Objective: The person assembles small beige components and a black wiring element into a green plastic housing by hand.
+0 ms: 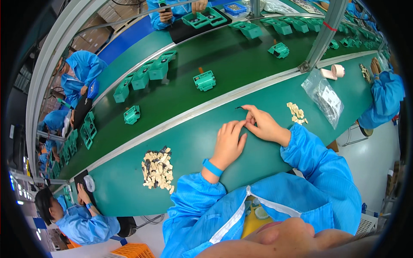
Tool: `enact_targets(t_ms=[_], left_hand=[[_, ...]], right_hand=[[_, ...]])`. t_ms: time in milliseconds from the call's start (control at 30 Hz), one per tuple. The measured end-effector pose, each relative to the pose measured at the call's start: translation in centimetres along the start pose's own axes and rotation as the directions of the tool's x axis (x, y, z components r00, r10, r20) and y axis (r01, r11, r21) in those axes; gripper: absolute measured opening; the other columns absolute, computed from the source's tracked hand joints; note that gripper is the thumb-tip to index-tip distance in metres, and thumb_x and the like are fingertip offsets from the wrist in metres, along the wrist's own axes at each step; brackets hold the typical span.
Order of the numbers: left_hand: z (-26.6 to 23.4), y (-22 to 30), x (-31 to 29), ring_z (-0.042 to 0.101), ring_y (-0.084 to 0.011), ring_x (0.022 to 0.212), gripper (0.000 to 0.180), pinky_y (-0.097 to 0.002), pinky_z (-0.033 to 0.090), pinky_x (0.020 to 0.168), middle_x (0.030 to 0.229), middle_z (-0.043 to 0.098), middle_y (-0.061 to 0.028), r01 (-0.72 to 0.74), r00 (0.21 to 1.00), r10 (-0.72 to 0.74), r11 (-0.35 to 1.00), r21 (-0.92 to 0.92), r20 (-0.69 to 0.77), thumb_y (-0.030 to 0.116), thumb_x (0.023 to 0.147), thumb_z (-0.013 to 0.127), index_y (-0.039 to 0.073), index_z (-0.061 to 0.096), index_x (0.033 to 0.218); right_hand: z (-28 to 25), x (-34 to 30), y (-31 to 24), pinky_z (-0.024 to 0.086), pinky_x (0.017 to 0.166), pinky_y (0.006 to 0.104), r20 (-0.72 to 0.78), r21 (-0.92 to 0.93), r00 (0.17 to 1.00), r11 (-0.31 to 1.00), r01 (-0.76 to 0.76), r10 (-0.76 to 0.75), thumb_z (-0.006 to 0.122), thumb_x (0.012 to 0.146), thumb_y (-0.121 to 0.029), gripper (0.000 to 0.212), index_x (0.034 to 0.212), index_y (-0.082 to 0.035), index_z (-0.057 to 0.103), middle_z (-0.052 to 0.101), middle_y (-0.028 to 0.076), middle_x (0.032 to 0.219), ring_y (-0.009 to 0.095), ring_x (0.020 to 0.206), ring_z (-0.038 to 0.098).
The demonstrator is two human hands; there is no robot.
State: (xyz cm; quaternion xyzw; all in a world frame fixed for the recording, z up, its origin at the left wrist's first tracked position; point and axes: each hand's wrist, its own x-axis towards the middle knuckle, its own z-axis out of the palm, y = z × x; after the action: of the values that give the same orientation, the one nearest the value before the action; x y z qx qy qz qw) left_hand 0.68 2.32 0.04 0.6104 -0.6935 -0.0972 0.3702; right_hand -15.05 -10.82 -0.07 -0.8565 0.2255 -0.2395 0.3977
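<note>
My right hand (266, 125) is over the green worktable (193, 172), its index finger stretched out. A small thin black piece (239, 107) clings to that fingertip. Thumb and other fingers of this hand are drawn together, meeting the fingers of my left hand (229, 144), which wears a blue wristband. My left fingers are bent and closed at the tips; whatever they pinch is hidden or too small to name. Left of my hands lies a heap of small cream and black pieces (157, 169). A smaller scatter of cream pieces (297, 112) lies beyond my right forearm.
Beyond a metal rail (172, 125), a dark green conveyor (172, 103) carries green plastic housings (204, 81). A clear plastic bag (323, 98) and a pink-white device (337, 70) lie at right. A metal post (322, 36) rises there. Co-workers in blue sit at left (84, 217) and right (387, 94).
</note>
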Motion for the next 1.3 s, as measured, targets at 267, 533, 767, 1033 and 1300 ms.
enact_targets(t_ms=[267, 533, 767, 1033, 1300], left_hand=[[-0.6, -0.3, -0.6, 0.057, -0.0355, 0.113, 0.042, -0.0456, 0.047, 0.097, 0.122, 0.061, -0.0140, 0.027, 1.000, -0.027, 1.000, 0.007, 0.010, 0.014, 0.092, 0.069, 0.007, 0.059, 0.132], [0.2, -0.8, -0.8, 0.056, -0.0350, 0.114, 0.040, -0.0450, 0.047, 0.096, 0.121, 0.059, -0.0136, -0.012, 1.000, 0.012, 1.000, -0.014, -0.021, 0.012, 0.091, 0.068, 0.006, 0.059, 0.130], [0.0, -1.0, -0.3, 0.057, -0.0350, 0.111, 0.041, -0.0450, 0.048, 0.094, 0.119, 0.059, -0.0134, -0.001, 0.999, 0.000, 1.000, -0.007, -0.047, 0.012, 0.089, 0.070, 0.006, 0.060, 0.128], [0.9, -0.7, -0.7, 0.056, -0.0323, 0.109, 0.031, -0.0448, 0.047, 0.094, 0.117, 0.059, -0.0112, -0.034, 0.998, 0.032, 0.999, -0.036, -0.049, 0.012, 0.088, 0.070, 0.005, 0.065, 0.118], [0.7, -0.5, -1.1, 0.055, -0.0297, 0.110, 0.027, -0.0432, 0.046, 0.096, 0.118, 0.059, -0.0093, 0.003, 0.998, -0.006, 0.999, -0.052, -0.060, 0.014, 0.090, 0.070, 0.005, 0.066, 0.116]], right_hand=[[1.0, -0.1, 0.0, 0.052, 0.068, 0.0358, -0.010, -0.028, 0.999, 0.999, -0.047, 0.047, 0.067, 0.090, -0.005, 0.056, 0.142, -0.002, 0.045, 0.062, 0.007, 0.085, 0.021, 0.074, 0.063], [1.0, -0.1, -0.1, 0.051, 0.066, 0.0338, -0.029, -0.042, 0.999, 0.998, -0.045, 0.044, 0.067, 0.090, -0.004, 0.057, 0.142, -0.002, 0.045, 0.061, 0.006, 0.085, 0.020, 0.072, 0.062], [0.5, 0.3, -0.2, 0.052, 0.069, 0.0343, 0.011, -0.084, 1.000, 0.996, -0.010, 0.011, 0.068, 0.091, -0.005, 0.058, 0.143, 0.000, 0.044, 0.061, 0.008, 0.085, 0.022, 0.074, 0.062], [-11.4, 5.5, -5.1, 0.052, 0.080, 0.0470, 0.393, -0.451, 0.919, 0.877, 0.163, 0.032, 0.072, 0.089, -0.010, 0.074, 0.153, -0.004, 0.035, 0.067, 0.018, 0.094, 0.038, 0.089, 0.067], [-26.0, 17.6, 12.6, 0.050, 0.099, 0.0503, 0.107, -0.839, 0.994, 0.536, 0.093, -0.004, 0.071, 0.083, -0.003, 0.074, 0.150, -0.008, 0.039, 0.060, 0.026, 0.125, 0.044, 0.118, 0.059]])
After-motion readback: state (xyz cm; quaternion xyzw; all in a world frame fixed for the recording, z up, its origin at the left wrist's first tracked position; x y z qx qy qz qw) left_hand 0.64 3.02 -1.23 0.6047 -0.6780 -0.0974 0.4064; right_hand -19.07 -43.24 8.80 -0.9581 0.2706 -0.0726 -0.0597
